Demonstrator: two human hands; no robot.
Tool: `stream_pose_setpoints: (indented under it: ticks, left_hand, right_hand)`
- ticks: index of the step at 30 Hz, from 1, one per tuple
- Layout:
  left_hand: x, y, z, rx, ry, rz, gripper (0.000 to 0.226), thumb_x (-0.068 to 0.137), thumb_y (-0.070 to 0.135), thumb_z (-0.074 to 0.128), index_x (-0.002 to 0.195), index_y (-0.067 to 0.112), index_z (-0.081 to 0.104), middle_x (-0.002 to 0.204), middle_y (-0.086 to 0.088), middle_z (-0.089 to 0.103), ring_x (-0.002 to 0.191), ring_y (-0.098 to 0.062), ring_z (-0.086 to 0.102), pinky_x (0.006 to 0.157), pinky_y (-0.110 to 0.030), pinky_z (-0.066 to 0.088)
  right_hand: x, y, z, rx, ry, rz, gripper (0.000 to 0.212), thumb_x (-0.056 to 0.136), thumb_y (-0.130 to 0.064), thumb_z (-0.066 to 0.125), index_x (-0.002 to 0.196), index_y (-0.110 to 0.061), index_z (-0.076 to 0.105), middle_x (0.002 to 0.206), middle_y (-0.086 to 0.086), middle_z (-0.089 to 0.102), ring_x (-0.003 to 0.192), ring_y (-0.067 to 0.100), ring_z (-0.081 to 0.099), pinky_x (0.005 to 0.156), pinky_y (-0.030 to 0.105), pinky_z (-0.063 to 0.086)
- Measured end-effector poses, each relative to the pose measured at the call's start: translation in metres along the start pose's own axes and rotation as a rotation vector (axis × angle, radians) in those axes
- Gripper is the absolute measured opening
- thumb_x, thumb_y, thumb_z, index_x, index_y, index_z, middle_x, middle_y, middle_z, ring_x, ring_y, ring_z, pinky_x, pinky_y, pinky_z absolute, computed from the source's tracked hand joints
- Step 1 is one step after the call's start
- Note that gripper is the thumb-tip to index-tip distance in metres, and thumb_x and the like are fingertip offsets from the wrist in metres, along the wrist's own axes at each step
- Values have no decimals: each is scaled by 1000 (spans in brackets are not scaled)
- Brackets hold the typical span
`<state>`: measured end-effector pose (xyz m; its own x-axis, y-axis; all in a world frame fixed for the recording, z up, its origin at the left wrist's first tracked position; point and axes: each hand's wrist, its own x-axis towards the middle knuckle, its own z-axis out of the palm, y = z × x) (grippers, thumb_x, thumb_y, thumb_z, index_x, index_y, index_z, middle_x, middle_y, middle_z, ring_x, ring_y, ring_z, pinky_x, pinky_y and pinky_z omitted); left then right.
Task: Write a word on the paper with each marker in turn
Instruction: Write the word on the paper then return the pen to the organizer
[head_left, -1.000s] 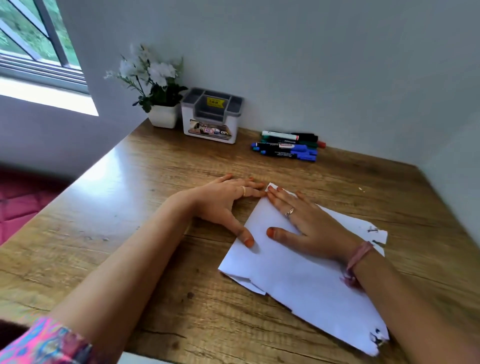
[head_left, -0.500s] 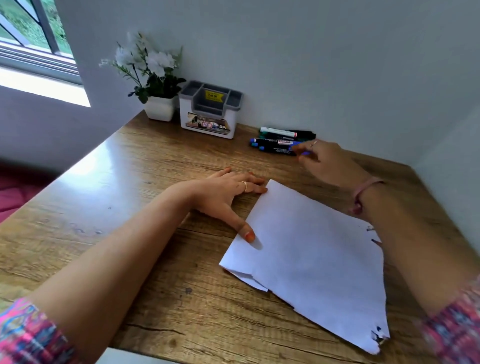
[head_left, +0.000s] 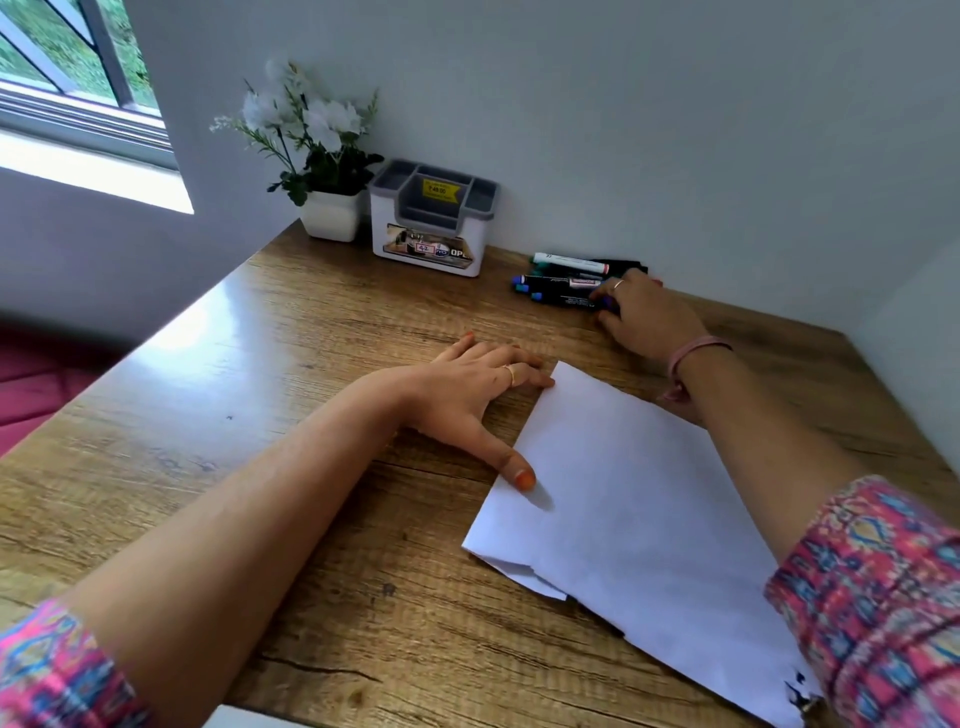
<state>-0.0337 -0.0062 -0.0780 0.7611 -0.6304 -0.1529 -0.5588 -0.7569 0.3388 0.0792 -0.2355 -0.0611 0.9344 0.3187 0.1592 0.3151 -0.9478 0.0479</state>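
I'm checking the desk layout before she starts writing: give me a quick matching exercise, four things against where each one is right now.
Things:
1. left hand
2. right hand
3. flower pot
4. organiser box

Places:
A. at the markers by the wall
B. thumb on the paper edge
C. in the desk's far corner
D. between the pot and the markers

Pairs: 1-B, 2-A, 3-C, 4-D

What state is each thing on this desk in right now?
paper: flat, blank, lower corner torn.
markers: lying capped by the wall.
left hand: flat, thumb pressing the paper's edge.
right hand: on the markers; grip unclear.
organiser: upright; contents not visible.
flower pot: upright.
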Motion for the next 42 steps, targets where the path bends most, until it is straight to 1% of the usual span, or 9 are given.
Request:
stream_pose_setpoints:
  ticks: [9, 12, 14, 17, 20, 26, 30, 35, 42]
  left_hand:
    - [-3, 4, -4, -87, 34, -39, 103, 66, 76, 49, 148, 25, 14, 155, 1, 20, 144, -17, 12, 118, -39, -6]
    - [-2, 6, -4, -216, 120, -66, 87, 80, 68, 46, 149, 24, 17, 153, 1, 28, 140, -13, 25, 117, -34, 15]
    - [0, 7, -4, -285, 245, -71, 73, 89, 57, 46, 146, 19, 24, 147, 1, 39, 132, -10, 38, 109, -29, 32]
    - [1, 16, -7, -369, 447, -51, 57, 95, 43, 46, 141, 13, 34, 133, 0, 54, 114, -7, 54, 95, -23, 45]
    - [-3, 28, -9, -513, 526, 13, 47, 96, 31, 51, 137, 10, 40, 114, 5, 64, 104, -2, 59, 89, -18, 47]
    - [-13, 43, -6, -861, 417, 49, 47, 83, 51, 56, 113, 15, 54, 101, -5, 70, 93, -17, 68, 87, -41, 55]
    - [-15, 49, -9, -1121, 243, -45, 34, 92, 34, 53, 112, 7, 48, 83, -4, 64, 69, -15, 63, 66, -27, 54]
    - [-15, 53, -6, -1022, 150, -35, 23, 101, 35, 37, 88, 20, 48, 72, 3, 42, 56, -5, 36, 53, -18, 33]
    - [-13, 55, -5, -1002, 213, -2, 29, 99, 42, 37, 90, 19, 53, 58, 5, 33, 47, -7, 26, 43, -23, 22]
  right_hand:
    - [-11, -1, -7, 111, -68, -49, 31, 94, -19, 53, 125, -14, 55, 125, 13, 57, 108, 28, 57, 92, 33, 42]
    - [-24, -3, -14, 202, 10, -59, 32, 96, -16, 49, 126, -8, 56, 116, 15, 56, 103, 29, 55, 87, 28, 38]
    - [-38, -12, -29, 469, 82, 41, 28, 97, -17, 50, 121, -6, 59, 98, 10, 58, 86, 21, 57, 79, 28, 42]
    - [-73, -34, -56, 1254, -11, 217, 20, 96, -13, 51, 111, -2, 58, 78, 4, 60, 61, 10, 57, 64, 26, 55]
    - [-105, -50, -66, 1654, -106, 268, 11, 96, -7, 47, 96, -5, 59, 69, 4, 67, 59, 12, 64, 61, 24, 56]
    - [-131, -75, -51, 1501, -104, 172, 16, 85, -16, 61, 98, -6, 64, 81, 8, 71, 72, 20, 67, 66, 24, 56]
    - [-133, -82, -40, 1409, -9, 133, 26, 74, -32, 64, 95, -17, 67, 67, -3, 62, 59, 8, 54, 57, 24, 47]
    - [-133, -81, -30, 1291, 20, 121, 14, 87, -20, 61, 97, -13, 66, 64, 1, 55, 53, 7, 46, 51, 21, 40]
    - [-134, -82, -33, 1432, 16, 123, 29, 76, -32, 61, 98, -14, 65, 65, 0, 55, 60, 10, 46, 56, 25, 40]
